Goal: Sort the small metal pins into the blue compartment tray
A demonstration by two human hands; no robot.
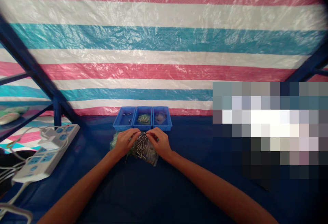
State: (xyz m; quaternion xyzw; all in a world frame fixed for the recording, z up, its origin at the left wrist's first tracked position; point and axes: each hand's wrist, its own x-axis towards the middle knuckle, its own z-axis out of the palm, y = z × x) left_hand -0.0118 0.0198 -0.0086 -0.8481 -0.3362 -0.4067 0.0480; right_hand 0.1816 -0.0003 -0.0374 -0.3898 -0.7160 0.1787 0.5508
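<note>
My left hand [127, 139] and my right hand [160, 142] meet in front of the blue bins, fingertips close together. Each is closed in a pinch, and what lies between the fingertips is too small to make out. Just below them is a pile of thin metal pins [141, 148], some dark and some shiny. The pile rests on clear plastic bags [153, 158], partly covered by my fingers. Greenish plastic [113, 142] shows beside my left hand.
Behind my hands stand a left blue bin [118, 126] with a few thin rods, a middle bin [142, 126] with small metal pieces on greenish plastic, and a right bin [162, 127] with clear plastic. A white power strip [47, 167] with cables lies left on the dark blue table [123, 193].
</note>
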